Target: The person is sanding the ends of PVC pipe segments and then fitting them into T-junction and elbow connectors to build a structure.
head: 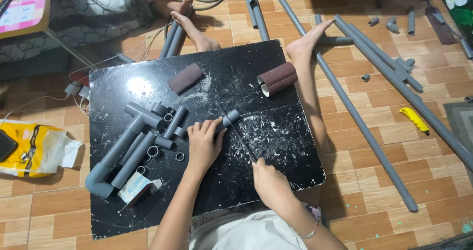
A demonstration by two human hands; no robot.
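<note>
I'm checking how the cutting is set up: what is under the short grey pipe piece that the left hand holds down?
The short grey pipe piece lies directly on the scratched black board, amid white dust. The left hand covers its near end, so that part stays hidden.

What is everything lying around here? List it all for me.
Black scuffed board: one, centre, on the tiled floor.
Short grey plastic pipe piece: one, mid-board, under the thin saw blade.
Grey pipe pieces and elbow fittings: a pile, board's left.
Brown sandpaper block: one, board's top.
Brown sandpaper roll: one, top right.
Long grey pipes: several, floor right.
Yellow-handled tool: one, floor right.
Yellow bag: one, floor left.
Left hand: holds the pipe piece.
Right hand: grips the blade.
</note>
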